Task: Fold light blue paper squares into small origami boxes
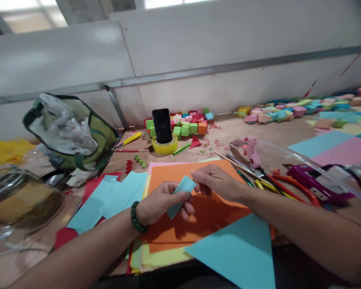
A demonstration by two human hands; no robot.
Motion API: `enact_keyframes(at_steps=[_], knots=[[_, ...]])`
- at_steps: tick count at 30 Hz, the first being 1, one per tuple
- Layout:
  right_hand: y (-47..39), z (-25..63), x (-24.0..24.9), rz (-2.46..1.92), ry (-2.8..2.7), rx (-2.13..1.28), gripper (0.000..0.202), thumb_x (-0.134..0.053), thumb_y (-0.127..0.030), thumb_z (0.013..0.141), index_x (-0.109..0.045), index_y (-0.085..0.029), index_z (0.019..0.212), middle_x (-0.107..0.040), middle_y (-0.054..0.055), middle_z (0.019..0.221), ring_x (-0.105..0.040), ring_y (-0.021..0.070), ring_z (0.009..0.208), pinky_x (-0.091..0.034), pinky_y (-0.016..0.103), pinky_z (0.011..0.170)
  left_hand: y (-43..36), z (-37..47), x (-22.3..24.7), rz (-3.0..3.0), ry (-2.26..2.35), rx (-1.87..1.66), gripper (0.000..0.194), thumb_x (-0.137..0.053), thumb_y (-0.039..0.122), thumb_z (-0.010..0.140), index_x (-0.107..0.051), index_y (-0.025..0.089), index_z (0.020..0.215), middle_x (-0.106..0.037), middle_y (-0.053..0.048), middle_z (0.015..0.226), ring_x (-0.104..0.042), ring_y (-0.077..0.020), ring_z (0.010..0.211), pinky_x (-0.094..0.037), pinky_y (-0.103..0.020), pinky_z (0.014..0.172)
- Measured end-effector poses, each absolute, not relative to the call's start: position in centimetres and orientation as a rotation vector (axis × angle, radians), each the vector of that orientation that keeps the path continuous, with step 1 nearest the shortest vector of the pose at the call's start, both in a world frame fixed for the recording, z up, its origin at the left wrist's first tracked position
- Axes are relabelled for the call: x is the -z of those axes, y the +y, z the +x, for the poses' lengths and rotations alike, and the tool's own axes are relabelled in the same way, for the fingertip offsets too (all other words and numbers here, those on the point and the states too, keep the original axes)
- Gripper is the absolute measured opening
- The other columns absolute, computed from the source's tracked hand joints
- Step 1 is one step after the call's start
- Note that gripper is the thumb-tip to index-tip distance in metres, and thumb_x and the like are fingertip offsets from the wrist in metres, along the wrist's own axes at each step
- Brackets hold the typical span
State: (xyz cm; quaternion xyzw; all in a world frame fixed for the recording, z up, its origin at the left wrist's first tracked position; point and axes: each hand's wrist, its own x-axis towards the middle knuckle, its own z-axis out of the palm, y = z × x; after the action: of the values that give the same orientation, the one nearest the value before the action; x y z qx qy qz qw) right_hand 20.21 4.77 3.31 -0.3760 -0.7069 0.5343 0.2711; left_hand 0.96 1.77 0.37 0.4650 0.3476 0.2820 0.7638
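A folded strip of light-blue paper (185,184) is pinched between the thumb and fingers of my left hand (165,200). My right hand (218,182) has its fingers curled at the strip's upper right end; whether they grip the paper or only touch it, I cannot tell. Both hands are above a stack of coloured sheets with orange paper (165,180) on top. A larger light-blue sheet (240,249) lies over the stack's front right corner. Left of the stack, light-blue paper pieces (108,200) rest on red paper.
A phone (162,124) stands in a yellow tape roll (165,145) before small paper cubes (185,129). Pink glue gun (251,150), orange-handled pliers (297,186) and a purple device (319,182) lie right. A green bag (104,134) and glass jar (24,200) stand left.
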Motion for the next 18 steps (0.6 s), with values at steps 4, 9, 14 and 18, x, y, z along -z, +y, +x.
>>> enact_keyframes(at_steps=[4,9,14,18], knots=[[4.7,20.3,-3.2,-0.974,-2.026,-1.375,0.045,-0.055,-0.048,0.082,-0.052,-0.016,0.052,-0.042,-0.005,0.041,-0.037,0.0055,0.038,-0.027,0.019,0.037,2.1,0.6,-0.4,0.954,0.724,-0.537,0.034,-0.074,0.039,0.072,-0.064,0.009,0.081,-0.071,-0.008,0.066,-0.066,-0.0137,0.052,-0.050,-0.020,0.052],[5.0,20.2,-2.6,-0.967,-2.083,-1.300,0.045,-0.052,-0.044,0.084,-0.046,-0.016,0.050,-0.034,-0.006,0.043,-0.028,0.0049,0.041,-0.021,0.021,0.040,2.2,0.4,-0.6,0.992,0.749,-0.581,0.036,-0.072,0.041,0.075,-0.065,0.011,0.095,-0.072,-0.010,0.079,-0.069,-0.0159,0.066,-0.052,-0.022,0.063],[5.1,19.9,-1.8,-0.961,-2.147,-1.166,0.042,-0.058,-0.046,0.081,-0.043,-0.017,0.054,-0.031,-0.006,0.053,-0.028,0.0063,0.050,-0.021,0.021,0.045,1.9,0.8,-0.8,1.116,0.857,-0.574,0.036,-0.073,0.043,0.072,-0.067,0.008,0.078,-0.071,-0.010,0.069,-0.067,-0.0146,0.057,-0.051,-0.021,0.058],[4.9,19.5,-1.6,-0.957,-2.112,-1.151,0.044,-0.055,-0.043,0.083,-0.039,-0.017,0.052,-0.028,-0.006,0.052,-0.027,0.0068,0.051,-0.021,0.023,0.047,1.6,1.1,-0.8,1.120,0.873,-0.522,0.036,-0.074,0.042,0.071,-0.066,0.009,0.081,-0.072,-0.010,0.071,-0.066,-0.0146,0.055,-0.052,-0.022,0.055]])
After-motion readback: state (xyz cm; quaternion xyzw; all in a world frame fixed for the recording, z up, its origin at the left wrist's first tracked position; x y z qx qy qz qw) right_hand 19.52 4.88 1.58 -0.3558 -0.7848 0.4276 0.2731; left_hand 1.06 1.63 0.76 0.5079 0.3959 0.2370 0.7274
